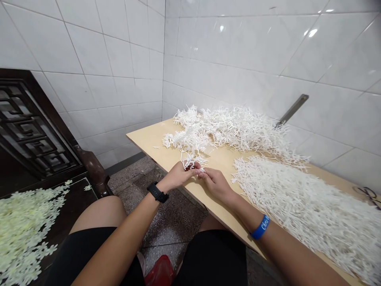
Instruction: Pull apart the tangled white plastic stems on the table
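Observation:
My left hand (178, 174) and my right hand (216, 183) meet at the near edge of a light wooden board (149, 139). Both pinch a small white branched plastic sprig (192, 161), fingers closed on it. My left wrist wears a black watch (157, 192) and my right wrist a blue band (260, 227). Just beyond my hands lies a tangled heap of white branched plastic pieces (226, 129). To the right of my right hand spreads a dense pile of thin white plastic stems (306, 202).
On a dark wooden bench (74, 198) at my left lies a pile of small pale yellow-green plastic flowers (20, 230). White tiled walls close the corner behind the board. A grey bar (291, 110) leans on the right wall. My knees sit below, over a speckled floor.

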Demonstrator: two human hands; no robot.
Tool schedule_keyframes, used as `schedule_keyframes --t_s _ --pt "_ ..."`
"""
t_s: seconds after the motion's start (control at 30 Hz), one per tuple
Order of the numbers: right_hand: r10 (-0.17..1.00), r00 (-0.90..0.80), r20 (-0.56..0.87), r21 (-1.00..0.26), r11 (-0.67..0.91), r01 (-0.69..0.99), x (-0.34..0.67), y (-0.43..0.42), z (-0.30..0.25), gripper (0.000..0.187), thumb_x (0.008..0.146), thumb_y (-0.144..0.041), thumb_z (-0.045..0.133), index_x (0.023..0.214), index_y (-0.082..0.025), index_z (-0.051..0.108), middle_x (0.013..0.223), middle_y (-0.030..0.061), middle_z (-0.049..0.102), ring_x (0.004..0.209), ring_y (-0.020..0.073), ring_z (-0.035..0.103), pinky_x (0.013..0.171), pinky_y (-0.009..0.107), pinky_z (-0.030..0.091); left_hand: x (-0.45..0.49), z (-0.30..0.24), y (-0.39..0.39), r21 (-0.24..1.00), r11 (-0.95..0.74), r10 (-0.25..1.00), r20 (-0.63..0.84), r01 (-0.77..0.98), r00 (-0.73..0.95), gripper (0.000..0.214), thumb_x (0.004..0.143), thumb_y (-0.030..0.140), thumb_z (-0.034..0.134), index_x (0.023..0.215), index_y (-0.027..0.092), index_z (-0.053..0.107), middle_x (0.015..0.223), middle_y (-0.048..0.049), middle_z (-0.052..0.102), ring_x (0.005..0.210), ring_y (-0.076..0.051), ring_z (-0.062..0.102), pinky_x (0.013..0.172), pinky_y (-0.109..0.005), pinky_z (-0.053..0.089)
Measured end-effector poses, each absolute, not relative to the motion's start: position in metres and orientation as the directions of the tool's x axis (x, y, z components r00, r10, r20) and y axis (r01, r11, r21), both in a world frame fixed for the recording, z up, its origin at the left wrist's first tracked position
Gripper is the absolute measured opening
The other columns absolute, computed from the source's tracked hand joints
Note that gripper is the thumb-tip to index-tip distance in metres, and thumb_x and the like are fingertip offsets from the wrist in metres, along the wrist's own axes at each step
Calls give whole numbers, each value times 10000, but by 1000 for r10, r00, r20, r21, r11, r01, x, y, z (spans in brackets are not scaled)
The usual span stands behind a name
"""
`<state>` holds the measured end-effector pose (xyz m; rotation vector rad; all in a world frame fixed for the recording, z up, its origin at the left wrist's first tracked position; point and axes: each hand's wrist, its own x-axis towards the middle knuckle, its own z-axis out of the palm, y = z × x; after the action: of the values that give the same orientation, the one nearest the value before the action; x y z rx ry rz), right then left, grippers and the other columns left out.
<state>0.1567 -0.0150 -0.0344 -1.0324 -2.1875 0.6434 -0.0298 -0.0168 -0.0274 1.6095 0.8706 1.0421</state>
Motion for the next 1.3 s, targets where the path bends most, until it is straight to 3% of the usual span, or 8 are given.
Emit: schedule_keyframes --t_s 0.37,0.63,0.8,0.9,1.0,1.07,1.13,1.3 --pt "761 -586 279 -800 522 296 157 -16 -24 445 940 -520 412 663 -180 491 623 -7 469 606 130 428 602 261 338 -32 -26 -18 932 -357 800 270 64 535 302 900 453 496 837 162 549 768 1 528 749 -143 491 745 -268 409" --pt "699 -692 183 -924 363 123 159 -11 -22 463 913 -553 455 627 -188 445 615 -23 387 599 123 351 598 279 291 -35 -26 -15 932 -362 732 275 14 624 334 887 492 504 836 165 545 790 -9 528 770 -154 488 759 -285 404" --pt "698 -707 110 -928 327 178 168 -7 -18 477 920 -564 418 609 -202 404 587 -35 361 560 117 335 583 276 301 -43 -24 -14 949 -311 781 282 -44 558 328 868 498 531 811 175 525 735 3 471 697 -134 443 699 -270 389" --pt "786 -599 152 -804 451 388 172 -4 -14 421 961 -446 378 635 -192 462 593 -16 438 572 131 402 590 274 325 -41 -25 -14 959 -268 890 282 -89 358 296 852 462 568 807 172 535 760 -5 499 739 -138 477 741 -273 399" --pt "778 -566 273 -448 623 641 175 0 -12 308 954 -284 420 709 -173 568 689 38 569 678 172 505 650 294 360 -34 -28 -13 974 -201 957 217 -100 192 293 813 451 615 803 166 550 744 -3 530 741 -143 511 761 -282 421" --pt "729 -611 307 -180 675 715 177 2 -11 224 935 -192 449 817 -161 638 778 73 625 757 202 541 695 316 371 -30 -31 -12 977 -183 973 195 -109 120 306 795 461 626 798 162 563 746 -10 559 763 -159 546 784 -295 441" --pt "712 -635 299 -7 667 745 180 3 -12 224 902 -93 464 966 -160 668 864 91 653 821 220 562 717 326 376 -28 -34 -11 978 -187 979 193 -87 70 326 798 477 611 819 152 595 808 -42 612 833 -189 586 826 -316 453" --pt "720 -630 290 102 631 769 185 3 -17 473 819 19 461 1223 -178 608 1006 107 663 916 243 572 764 358 407 -27 -36 -10 975 -209 975 214 71 -56 342 831 459 564 957 153 651 955 -87 685 932 -238 622 860 -354 461"
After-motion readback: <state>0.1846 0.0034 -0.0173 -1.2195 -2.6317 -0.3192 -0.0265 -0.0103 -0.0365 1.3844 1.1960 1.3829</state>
